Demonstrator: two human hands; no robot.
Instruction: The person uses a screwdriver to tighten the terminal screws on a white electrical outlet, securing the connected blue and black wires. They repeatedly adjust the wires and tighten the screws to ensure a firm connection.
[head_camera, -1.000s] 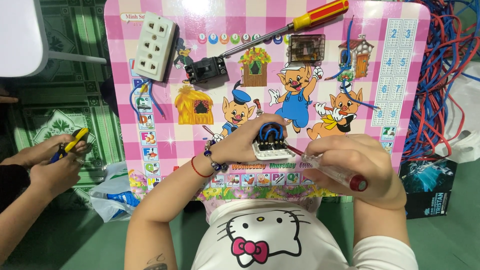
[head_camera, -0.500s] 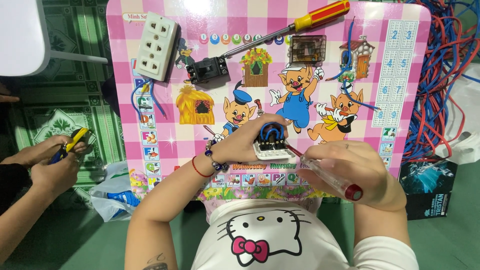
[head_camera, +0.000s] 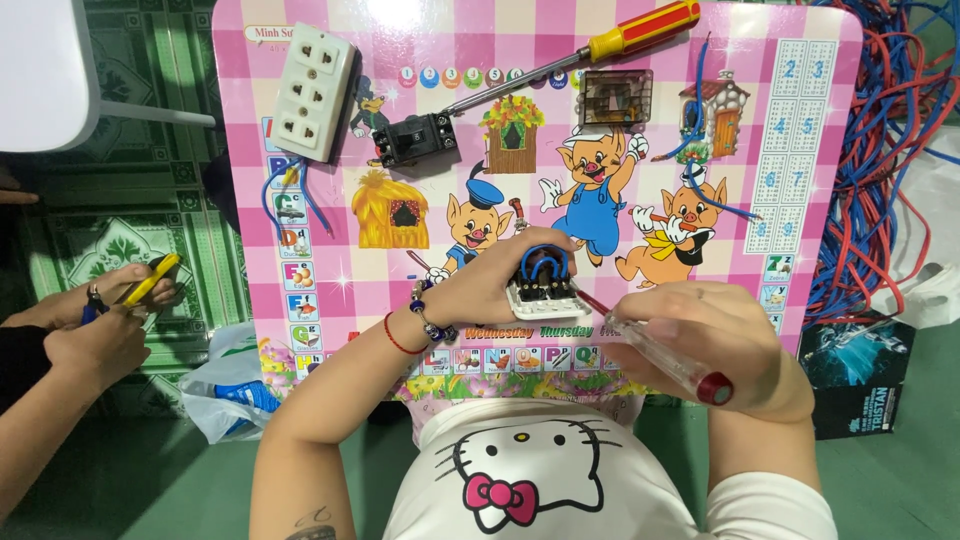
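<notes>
Left hand (head_camera: 490, 285) clamps a small white switch module (head_camera: 545, 293) against the pink cartoon table (head_camera: 440, 50), near its front edge, fingers wrapped over the top; short blue wire loops (head_camera: 543, 260) stick up from the back of the module. Right hand (head_camera: 705, 345) closed around a clear-handled tester screwdriver (head_camera: 665, 355) with a red end cap, tip at the module's right side. Risk, as I judge it: tip slips off the screw and jabs the left fingers just beside it, since they sit right at the terminal; module could also twist under the push because only one hand pins it. Loose wire loops could pop out if the screw is not seated. Hidden: the screw and the tip contact are covered by fingers, can't tell if the blade is engaged. Module face not readable. Also on table, well apart: white socket strip (head_camera: 315, 90), black part (head_camera: 415, 138), red-yellow screwdriver (head_camera: 590, 50). Another person's hands (head_camera: 95, 320) at left edge hold yellow-handled pliers (head_camera: 150, 280), arm cut off. Wire pile (head_camera: 880, 150) at right partly out of frame.
</notes>
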